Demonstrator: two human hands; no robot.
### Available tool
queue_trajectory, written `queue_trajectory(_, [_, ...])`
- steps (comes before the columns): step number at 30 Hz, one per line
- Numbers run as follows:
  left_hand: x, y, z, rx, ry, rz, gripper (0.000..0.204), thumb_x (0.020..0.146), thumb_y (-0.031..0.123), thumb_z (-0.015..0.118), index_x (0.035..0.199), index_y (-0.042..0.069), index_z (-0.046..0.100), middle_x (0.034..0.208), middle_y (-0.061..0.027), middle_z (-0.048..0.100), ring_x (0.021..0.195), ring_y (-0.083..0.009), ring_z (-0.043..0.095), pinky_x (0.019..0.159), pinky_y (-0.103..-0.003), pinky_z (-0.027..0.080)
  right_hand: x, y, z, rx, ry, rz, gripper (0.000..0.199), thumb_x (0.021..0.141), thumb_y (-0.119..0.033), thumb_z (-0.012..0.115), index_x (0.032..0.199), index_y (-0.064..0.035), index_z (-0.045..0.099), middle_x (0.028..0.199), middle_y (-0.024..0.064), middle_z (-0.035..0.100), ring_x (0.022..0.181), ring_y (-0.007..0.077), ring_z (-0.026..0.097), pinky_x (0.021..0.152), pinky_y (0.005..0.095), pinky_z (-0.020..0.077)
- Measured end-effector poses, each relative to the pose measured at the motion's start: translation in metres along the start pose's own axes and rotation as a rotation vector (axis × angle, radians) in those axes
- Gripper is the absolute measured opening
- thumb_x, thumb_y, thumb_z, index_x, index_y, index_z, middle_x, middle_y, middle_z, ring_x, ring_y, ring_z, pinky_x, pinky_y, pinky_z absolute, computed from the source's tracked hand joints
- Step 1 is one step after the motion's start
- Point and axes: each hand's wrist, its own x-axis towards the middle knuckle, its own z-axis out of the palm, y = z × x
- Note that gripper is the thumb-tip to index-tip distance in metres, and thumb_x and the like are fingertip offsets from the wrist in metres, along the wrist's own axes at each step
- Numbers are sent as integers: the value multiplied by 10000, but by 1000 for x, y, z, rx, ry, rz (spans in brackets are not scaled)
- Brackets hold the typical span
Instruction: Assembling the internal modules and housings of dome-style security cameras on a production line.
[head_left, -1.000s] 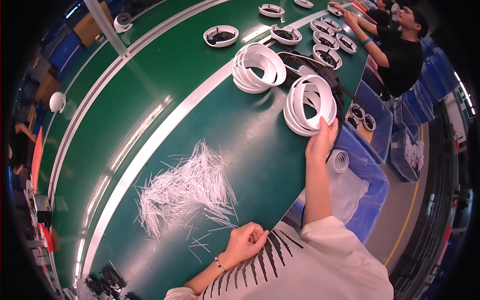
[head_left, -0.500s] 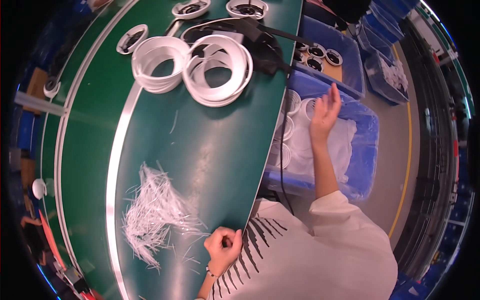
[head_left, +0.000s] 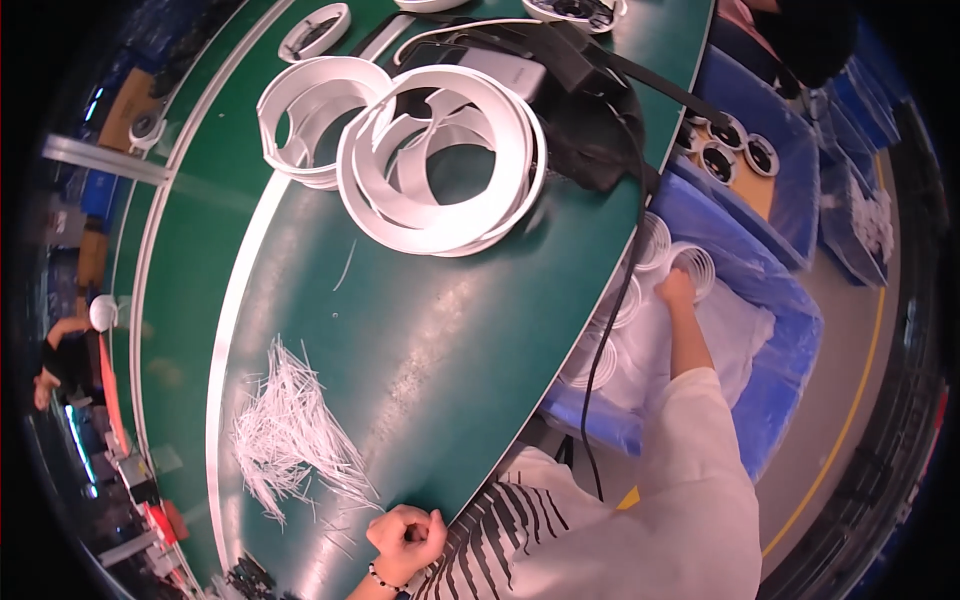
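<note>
My right hand (head_left: 677, 288) reaches down into the blue bin (head_left: 790, 350) at the right, its fingers closed at the rim of a stack of white rings (head_left: 700, 272). How many rings it grips is hidden. By the table's near edge my left hand (head_left: 408, 540) is curled into a loose fist, and nothing shows in its hollow. A pile of thin white strips (head_left: 290, 440) lies on the green table just beyond it. Farther off, a large stack of white rings (head_left: 440, 235) stands beside another ring stack (head_left: 320, 120).
A black bag (head_left: 590, 150) and a grey box-shaped thing (head_left: 510, 75) sit behind the ring stacks. A black cable (head_left: 608, 350) hangs over the table's right edge. Another blue bin (head_left: 795, 190) holds round black-and-white parts. A person (head_left: 800, 40) is at the far right.
My right hand has gone from raised and spread above the bin to down at a ring stack inside it. My left hand stays curled at the table edge. The whole view has shifted.
</note>
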Motion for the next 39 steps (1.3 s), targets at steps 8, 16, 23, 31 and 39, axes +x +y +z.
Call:
queue_trajectory(8, [5,7,4,-9,42,-36,207,615,-30,644,569,48,457,474,-2,472,337,-37,404,341,-162,312,-1,7,24,-1,108,-11,178,658,-84,556,810,-18,618,871,178,602,840,330,580,735,383,473])
queue_trajectory(16, [4,7,0,-97,66,-59,196,643,-20,635,575,48,463,472,6,463,348,-34,418,346,-164,319,-100,8,-128,450,709,17,681,452,-330,795,968,37,544,926,181,588,841,276,582,787,355,436])
queue_trajectory(23, [7,3,-4,-196,49,-8,184,667,-7,627,599,38,462,476,3,456,362,-29,423,345,-167,327,-233,-96,-207,2614,-194,-750,259,703,-33,503,961,-11,495,581,-23,317,548,82,341,627,236,331])
queue_trajectory(31, [-1,-4,-3,-290,60,-54,175,674,4,634,615,35,472,474,9,462,370,-28,429,362,-162,341,-242,-179,-198,2372,-190,-210,356,757,-71,517,1076,49,413,903,123,530,744,198,518,753,292,421])
queue_trajectory(39, [1,-9,-1,-272,29,-53,175,676,2,634,619,36,472,475,12,460,371,-23,419,369,-155,332,-238,-203,-172,1680,660,-353,646,894,-317,345,1312,16,-17,1381,183,21,1282,262,36,1028,319,57])
